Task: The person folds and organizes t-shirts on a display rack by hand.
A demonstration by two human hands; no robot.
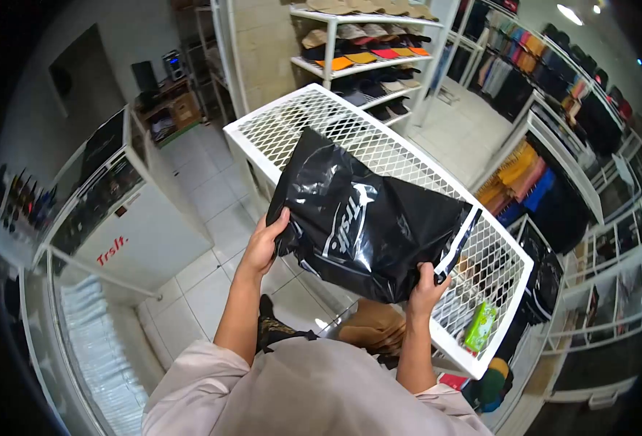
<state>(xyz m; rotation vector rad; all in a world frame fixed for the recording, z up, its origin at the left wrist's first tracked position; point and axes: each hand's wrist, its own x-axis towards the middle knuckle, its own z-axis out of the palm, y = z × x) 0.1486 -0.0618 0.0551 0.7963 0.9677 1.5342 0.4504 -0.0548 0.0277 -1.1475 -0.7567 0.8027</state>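
A shiny black plastic mailer bag (379, 225) with white "Trslt." lettering is stretched between my two hands, above a white mesh-topped table (401, 152). My left hand (264, 243) grips its left edge, thumb on top and the other fingers hidden behind. At the lower right corner, beside a white strip along the bag's end, my right hand (428, 289) pinches the plastic. The bag bulges somewhat; what is inside is hidden. Just right of my right hand, a green packet (481, 325) lies on the mesh.
Shelves of caps (368, 58) stand beyond the table. Racks of folded clothes (517, 182) are on the right. To the left is a white counter (128, 232) marked "Trslt." Stacked white packages (96, 349) fill a shelf at lower left. Brown fabric (372, 325) sits below the table's near edge.
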